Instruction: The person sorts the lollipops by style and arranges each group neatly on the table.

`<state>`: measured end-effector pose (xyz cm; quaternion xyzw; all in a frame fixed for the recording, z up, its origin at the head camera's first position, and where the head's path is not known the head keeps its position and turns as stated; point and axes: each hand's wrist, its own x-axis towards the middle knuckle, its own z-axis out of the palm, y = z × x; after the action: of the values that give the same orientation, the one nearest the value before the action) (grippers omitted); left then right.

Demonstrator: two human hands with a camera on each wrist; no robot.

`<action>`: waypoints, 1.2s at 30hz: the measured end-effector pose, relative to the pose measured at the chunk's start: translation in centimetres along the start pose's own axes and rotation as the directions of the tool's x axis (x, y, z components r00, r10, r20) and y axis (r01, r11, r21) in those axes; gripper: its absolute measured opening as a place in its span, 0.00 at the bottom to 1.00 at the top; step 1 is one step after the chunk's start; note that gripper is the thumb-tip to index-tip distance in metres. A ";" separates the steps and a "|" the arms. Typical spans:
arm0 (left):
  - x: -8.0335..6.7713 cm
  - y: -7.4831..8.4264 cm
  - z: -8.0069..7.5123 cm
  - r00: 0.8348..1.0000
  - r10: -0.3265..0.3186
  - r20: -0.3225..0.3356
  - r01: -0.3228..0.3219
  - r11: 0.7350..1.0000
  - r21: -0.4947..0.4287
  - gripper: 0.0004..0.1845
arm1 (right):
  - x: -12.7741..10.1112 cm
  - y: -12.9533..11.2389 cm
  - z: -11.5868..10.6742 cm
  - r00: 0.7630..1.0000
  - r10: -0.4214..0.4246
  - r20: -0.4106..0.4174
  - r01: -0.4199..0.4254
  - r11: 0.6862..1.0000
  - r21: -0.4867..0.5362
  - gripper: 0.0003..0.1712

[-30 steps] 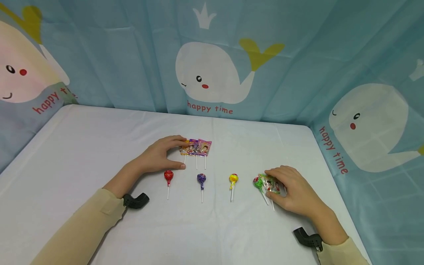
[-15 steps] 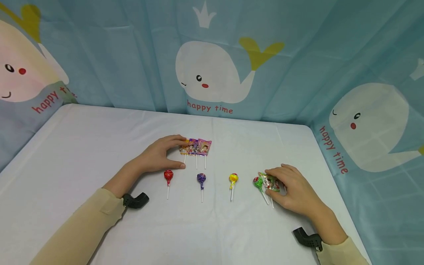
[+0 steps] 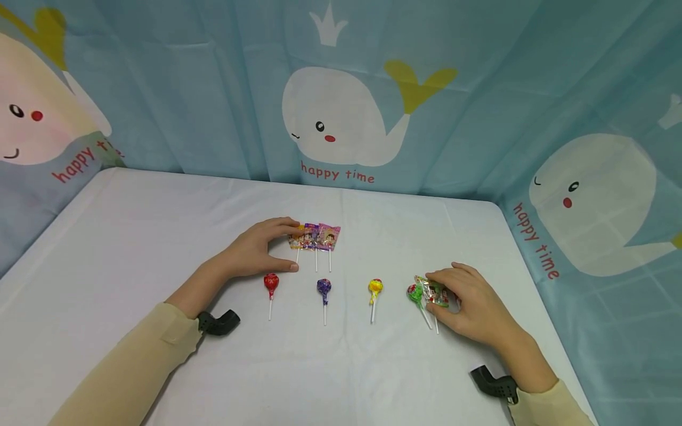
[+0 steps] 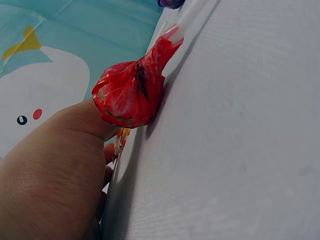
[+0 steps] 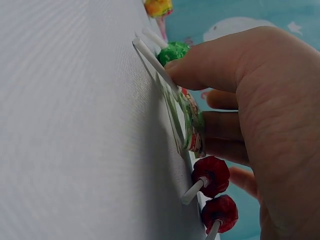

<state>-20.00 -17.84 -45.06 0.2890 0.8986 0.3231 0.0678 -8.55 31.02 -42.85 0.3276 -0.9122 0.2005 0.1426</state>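
Observation:
My left hand (image 3: 256, 248) rests at a row of three flat-wrapped lollipops: orange (image 3: 294, 242), purple (image 3: 311, 236) and pink (image 3: 329, 237). Its fingertips touch the orange one's wrapper, while the thumb lies apart near the stick. In the left wrist view, a round red lollipop (image 4: 131, 92) is close to the thumb. My right hand (image 3: 474, 305) holds a green flat-wrapped lollipop (image 3: 436, 293) between thumb and fingers, low over the cloth. Right beside it lies a round green lollipop (image 3: 414, 293). Two dark red lollipops (image 5: 212, 175) show past the fingers in the right wrist view.
A round purple lollipop (image 3: 324, 287) and a yellow one (image 3: 375, 287) lie between the hands on the white-covered table (image 3: 341, 378). Blue whale-print curtain (image 3: 224, 118) encloses the back and sides.
My right hand has shifted the green flat-wrapped lollipop slightly left and away from me, beside the round green one. The left hand and other lollipops stay in place.

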 end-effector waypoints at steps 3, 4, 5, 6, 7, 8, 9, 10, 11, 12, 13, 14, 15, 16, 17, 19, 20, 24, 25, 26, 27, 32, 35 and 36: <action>0.0 0.0 0.0 1.000 0.000 0.000 0.000 1.000 -0.004 0.44 | 0.1 -0.1 0.0 1.000 -0.006 -0.009 0.006 1.000 0.002 0.33; 0.0 0.0 0.1 1.000 0.002 -0.001 -0.002 1.000 -0.004 0.44 | 0.1 -0.1 0.0 1.000 -0.008 -0.013 0.008 1.000 0.001 0.32; 0.0 0.0 0.1 1.000 0.003 -0.001 -0.003 1.000 -0.006 0.44 | 0.1 -0.1 0.0 1.000 -0.008 -0.016 0.008 1.000 -0.001 0.32; 0.0 0.0 0.1 1.000 0.003 -0.002 -0.003 1.000 -0.007 0.44 | 0.1 -0.1 0.0 1.000 -0.009 -0.020 0.009 1.000 -0.002 0.32; 0.0 0.0 0.1 1.000 0.003 -0.003 -0.003 1.000 -0.006 0.44 | 0.1 -0.1 0.0 1.000 -0.008 -0.024 0.008 1.000 -0.006 0.32; 0.0 0.0 0.1 1.000 0.002 -0.003 -0.002 1.000 -0.005 0.44 | 0.2 -0.2 0.0 1.000 -0.006 -0.026 0.006 1.000 -0.009 0.32; 0.0 0.0 0.1 1.000 -0.001 -0.002 0.001 1.000 -0.004 0.44 | 0.2 -0.2 -0.1 1.000 -0.004 -0.029 0.003 1.000 -0.012 0.31; 0.0 0.0 0.1 1.000 -0.002 -0.002 0.002 1.000 -0.002 0.44 | 0.3 -0.2 -0.1 1.000 -0.001 -0.031 0.001 1.000 -0.013 0.31; 0.0 0.0 0.1 1.000 -0.004 -0.002 0.004 1.000 -0.001 0.44 | 0.3 -0.3 -0.1 0.999 0.002 -0.032 -0.003 1.000 -0.012 0.31; 0.0 0.1 0.1 1.000 -0.004 -0.003 0.004 1.000 0.002 0.44 | 0.4 -0.3 -0.1 0.999 0.005 -0.033 -0.005 1.000 -0.012 0.31; -0.1 0.1 0.0 1.000 -0.003 -0.005 0.003 1.000 0.002 0.44 | 0.5 -0.4 -0.1 0.999 0.008 -0.032 -0.008 1.000 -0.010 0.31; -0.1 0.1 0.0 1.000 -0.003 -0.007 0.003 1.000 0.001 0.44 | 0.5 -0.4 -0.1 0.999 0.008 -0.032 -0.009 1.000 -0.007 0.31; -0.1 0.0 0.0 1.000 0.000 -0.010 0.000 1.000 0.000 0.44 | 0.6 -0.4 -0.1 0.999 0.009 -0.032 -0.009 1.000 -0.002 0.31; -0.1 0.0 0.0 1.000 0.003 -0.011 -0.003 1.000 0.000 0.44 | 0.7 -0.5 0.0 0.999 0.010 -0.032 -0.010 1.000 0.002 0.31; -0.1 0.0 0.0 1.000 0.005 -0.012 -0.005 1.000 0.000 0.44 | 0.7 -0.5 0.0 0.999 0.010 -0.033 -0.010 1.000 0.005 0.31; -0.1 0.0 0.0 1.000 0.004 -0.011 -0.004 1.000 0.002 0.44 | 0.8 -0.5 0.0 0.999 0.008 -0.035 -0.008 1.000 0.008 0.31; 0.0 0.0 0.0 1.000 0.005 -0.009 -0.005 1.000 0.005 0.44 | 0.8 -0.4 0.0 0.999 0.006 -0.036 -0.006 1.000 0.008 0.31; 0.0 0.0 0.0 1.000 -0.003 -0.003 0.003 1.000 0.010 0.44 | 1.0 -0.3 0.0 0.999 0.008 -0.038 -0.008 1.000 0.003 0.31; 0.0 -0.1 0.0 1.000 -0.005 -0.002 0.005 1.000 0.008 0.44 | 1.0 -0.3 0.0 0.999 0.009 -0.038 -0.009 1.000 0.002 0.31; 0.1 -0.1 0.0 1.000 -0.005 -0.002 0.005 1.000 0.008 0.44 | 1.0 -0.3 0.0 0.999 0.011 -0.038 -0.011 1.000 0.001 0.31; 0.1 -0.1 0.1 1.000 -0.007 -0.002 0.007 1.000 0.008 0.44 | 1.0 -0.3 0.0 0.999 0.012 -0.037 -0.012 1.000 0.001 0.31; 0.1 -0.1 0.1 1.000 -0.004 -0.004 0.004 1.000 0.008 0.45 | 1.1 -0.4 -0.2 0.999 0.013 -0.041 -0.012 1.000 0.009 0.31; 0.0 -0.2 0.1 1.000 -0.005 -0.005 0.005 1.000 0.004 0.45 | 1.3 -0.5 -0.3 0.999 0.007 -0.050 -0.006 1.000 0.017 0.31; 0.0 -0.2 0.1 1.000 -0.004 -0.006 0.004 1.000 0.003 0.45 | 1.3 -0.5 -0.3 0.999 0.004 -0.053 -0.003 1.000 0.019 0.31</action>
<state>-20.08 -17.89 -45.24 0.2862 0.8999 0.3226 0.0654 -9.15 30.07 -41.89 0.3218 -0.9068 0.2178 0.1634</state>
